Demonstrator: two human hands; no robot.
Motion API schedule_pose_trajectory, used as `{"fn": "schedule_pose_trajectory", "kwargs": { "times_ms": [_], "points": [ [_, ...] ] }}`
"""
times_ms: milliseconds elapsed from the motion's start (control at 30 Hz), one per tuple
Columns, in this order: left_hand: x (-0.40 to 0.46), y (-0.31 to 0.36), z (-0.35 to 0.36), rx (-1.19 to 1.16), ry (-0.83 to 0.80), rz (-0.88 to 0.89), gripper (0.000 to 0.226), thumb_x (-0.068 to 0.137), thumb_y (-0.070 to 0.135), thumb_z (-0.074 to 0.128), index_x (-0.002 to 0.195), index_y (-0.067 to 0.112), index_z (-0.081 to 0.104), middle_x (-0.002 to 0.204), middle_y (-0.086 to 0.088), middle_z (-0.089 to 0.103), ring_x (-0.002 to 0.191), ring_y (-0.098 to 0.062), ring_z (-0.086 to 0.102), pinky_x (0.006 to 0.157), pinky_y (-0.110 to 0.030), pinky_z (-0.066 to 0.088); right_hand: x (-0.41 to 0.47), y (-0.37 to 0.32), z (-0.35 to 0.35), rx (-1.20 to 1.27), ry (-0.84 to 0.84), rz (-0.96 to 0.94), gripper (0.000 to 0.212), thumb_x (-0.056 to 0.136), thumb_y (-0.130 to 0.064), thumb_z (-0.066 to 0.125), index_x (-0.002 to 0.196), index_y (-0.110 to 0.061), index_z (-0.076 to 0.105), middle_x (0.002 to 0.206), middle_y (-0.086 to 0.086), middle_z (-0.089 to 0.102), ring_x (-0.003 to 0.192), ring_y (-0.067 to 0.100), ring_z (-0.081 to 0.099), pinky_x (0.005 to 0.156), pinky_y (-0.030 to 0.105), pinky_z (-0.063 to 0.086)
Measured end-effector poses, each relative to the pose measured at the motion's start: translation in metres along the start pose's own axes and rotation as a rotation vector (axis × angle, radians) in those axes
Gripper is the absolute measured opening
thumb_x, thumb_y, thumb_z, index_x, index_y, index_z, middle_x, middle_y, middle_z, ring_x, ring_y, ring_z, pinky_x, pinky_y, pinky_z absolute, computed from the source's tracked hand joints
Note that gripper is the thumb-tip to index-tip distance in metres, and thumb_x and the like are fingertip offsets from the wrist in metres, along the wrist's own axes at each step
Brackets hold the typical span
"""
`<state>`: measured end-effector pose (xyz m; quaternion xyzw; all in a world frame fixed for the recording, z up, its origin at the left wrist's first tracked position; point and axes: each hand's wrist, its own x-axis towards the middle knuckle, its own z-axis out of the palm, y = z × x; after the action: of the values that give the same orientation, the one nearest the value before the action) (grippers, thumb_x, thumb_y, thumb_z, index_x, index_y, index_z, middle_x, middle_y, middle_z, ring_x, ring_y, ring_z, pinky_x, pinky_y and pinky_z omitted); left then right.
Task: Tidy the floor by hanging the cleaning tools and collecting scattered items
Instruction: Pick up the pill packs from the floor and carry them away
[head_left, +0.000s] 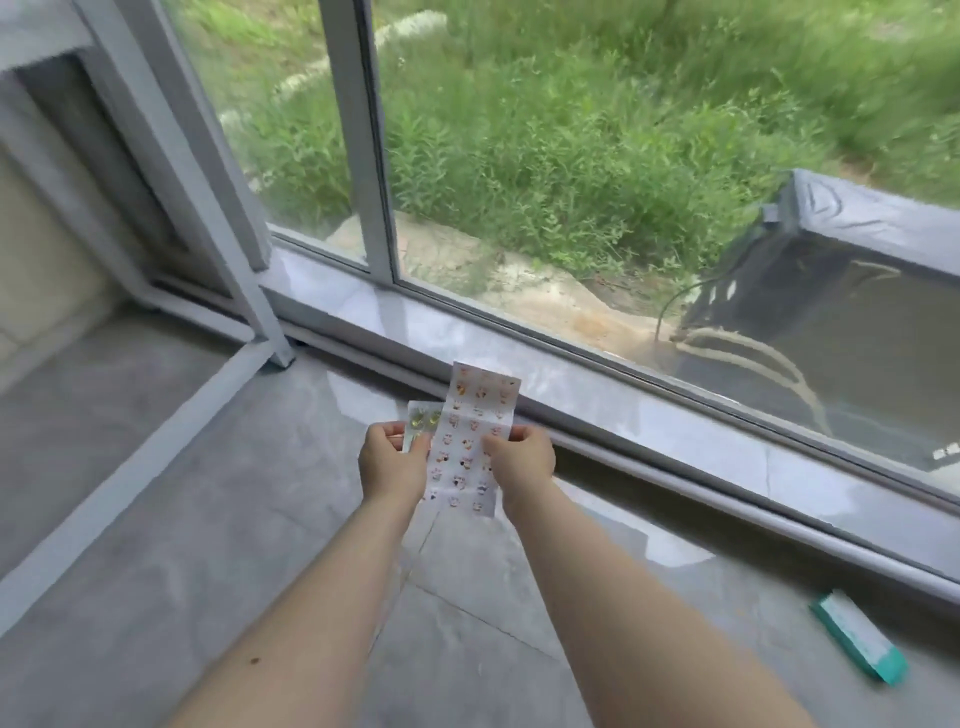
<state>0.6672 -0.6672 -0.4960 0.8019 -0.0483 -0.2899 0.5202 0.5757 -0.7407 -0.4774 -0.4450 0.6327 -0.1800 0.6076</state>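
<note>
A grey tiled floor (260, 519) runs up to a low glossy sill (649, 415) under a large window (571, 156), with tall grass (623, 104) outside the glass. To the left a pale metal frame (171, 171) leans at an angle, its foot meeting the floor close to the sill, and a long pale bar (130, 467) crosses the tiles diagonally below it. Bare tiles spread between that bar and the sill, and more lie in front of both forearms.

Both hands are raised over the floor near the sill. The left hand (389, 467) pinches a small clear packet (418, 423) holding yellowish pieces (too blurred to name) together with the left edge of a sticker sheet (470, 441). The right hand (522, 457) pinches the sheet's right edge, thumb on the printed face. The sheet is a long white strip printed with rows of little cartoon figures, creased across in a few places. Its long axis runs away from the person, upper end tipped slightly right toward the sill, lower end hanging between the wrists. The left hand hides much of the packet, and the sheet covers its right side.

At lower right a teal and white box (860, 644) lies flat on the tiles near the sill's base, well apart from the hands, its long axis slanting from upper left to lower right. Outside the glass on the right sits a dark box-like unit (831, 286), its right side cut off by the frame edge
</note>
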Motion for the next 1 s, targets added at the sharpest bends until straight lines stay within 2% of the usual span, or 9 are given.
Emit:
{"fn": "schedule_pose_trajectory", "kwargs": {
  "times_ms": [100, 233, 333, 533, 600, 667, 767, 900, 1000],
  "points": [
    [-0.006, -0.024, -0.076, -0.031, 0.099, -0.031, 0.026, 0.089, 0.019, 0.063, 0.111, 0.011, 0.052, 0.108, -0.008, 0.060, 0.089, -0.023, 0.060, 0.054, -0.021, 0.043, -0.045, 0.021, 0.057, -0.087, -0.067, -0.035, 0.008, 0.084, -0.006, 0.057, 0.090, -0.008, 0.062, 0.099, 0.012, 0.068, 0.093, 0.028, 0.068, 0.084, 0.042, 0.058],
    [-0.027, -0.063, -0.191, -0.075, 0.244, -0.059, 0.027, 0.089, 0.017, 0.062, 0.114, 0.009, 0.053, 0.100, -0.002, 0.056, 0.085, -0.018, 0.055, 0.067, -0.026, 0.042, -0.123, 0.054, 0.135, -0.218, -0.191, -0.080, 0.011, 0.081, -0.005, 0.053, 0.085, -0.012, 0.060, 0.088, 0.006, 0.064, 0.071, 0.019, 0.059, 0.055, 0.024, 0.048],
    [-0.043, -0.095, -0.270, -0.087, 0.336, -0.077, 0.026, 0.090, 0.017, 0.061, 0.113, 0.008, 0.052, 0.097, -0.001, 0.055, 0.083, -0.016, 0.053, 0.064, -0.022, 0.041, -0.178, 0.082, 0.190, -0.307, -0.290, -0.120, 0.009, 0.081, -0.004, 0.051, 0.080, -0.012, 0.055, 0.080, 0.005, 0.059, 0.062, 0.017, 0.053, 0.050, 0.021, 0.043],
    [-0.092, -0.188, -0.443, -0.286, 0.564, -0.205, 0.029, 0.090, 0.017, 0.061, 0.116, 0.006, 0.053, 0.108, -0.008, 0.062, 0.089, -0.021, 0.058, 0.073, -0.027, 0.044, -0.317, 0.162, 0.310, -0.556, -0.526, -0.231, 0.013, 0.085, -0.008, 0.053, 0.094, -0.009, 0.062, 0.084, 0.006, 0.062, 0.072, 0.021, 0.058, 0.045, 0.020, 0.043],
    [-0.107, -0.214, -0.484, -0.373, 0.622, -0.261, 0.032, 0.089, 0.018, 0.064, 0.116, 0.006, 0.054, 0.112, -0.013, 0.064, 0.091, -0.025, 0.061, 0.070, -0.029, 0.050, -0.354, 0.187, 0.338, -0.606, -0.589, -0.246, 0.013, 0.087, -0.011, 0.052, 0.095, -0.009, 0.062, 0.087, 0.007, 0.064, 0.077, 0.023, 0.061, 0.049, 0.023, 0.048],
    [-0.128, -0.248, -0.538, -0.443, 0.725, -0.306, 0.035, 0.086, 0.022, 0.068, 0.115, 0.006, 0.055, 0.111, -0.014, 0.065, 0.086, -0.026, 0.061, 0.061, -0.027, 0.049, -0.403, 0.221, 0.371, -0.689, -0.685, -0.259, 0.016, 0.089, -0.012, 0.051, 0.098, -0.007, 0.063, 0.095, 0.010, 0.068, 0.086, 0.027, 0.066, 0.066, 0.036, 0.058],
    [-0.159, -0.294, -0.612, -0.532, 0.850, -0.335, 0.035, 0.087, 0.018, 0.067, 0.117, 0.007, 0.054, 0.114, -0.014, 0.063, 0.087, -0.024, 0.059, 0.067, -0.029, 0.049, -0.473, 0.271, 0.416, -0.785, -0.800, -0.310, 0.023, 0.089, -0.013, 0.052, 0.106, -0.003, 0.065, 0.106, 0.014, 0.070, 0.095, 0.029, 0.066, 0.086, 0.043, 0.057],
    [-0.204, -0.342, -0.682, -0.565, 0.983, -0.374, 0.035, 0.087, 0.015, 0.067, 0.118, 0.006, 0.055, 0.115, -0.011, 0.062, 0.088, -0.019, 0.057, 0.071, -0.030, 0.052, -0.546, 0.326, 0.455, -0.905, -0.885, -0.362, 0.023, 0.088, -0.011, 0.055, 0.107, -0.004, 0.066, 0.108, 0.014, 0.069, 0.098, 0.029, 0.065, 0.087, 0.037, 0.054],
    [-0.232, -0.370, -0.722, -0.575, 1.080, -0.388, 0.034, 0.089, 0.019, 0.064, 0.119, 0.006, 0.056, 0.103, -0.002, 0.059, 0.074, -0.009, 0.052, 0.055, -0.014, 0.041, -0.593, 0.361, 0.482, -0.965, -0.947, -0.386, 0.021, 0.087, -0.009, 0.055, 0.105, -0.005, 0.066, 0.106, 0.013, 0.069, 0.097, 0.028, 0.065, 0.089, 0.038, 0.055]
  ]
}}
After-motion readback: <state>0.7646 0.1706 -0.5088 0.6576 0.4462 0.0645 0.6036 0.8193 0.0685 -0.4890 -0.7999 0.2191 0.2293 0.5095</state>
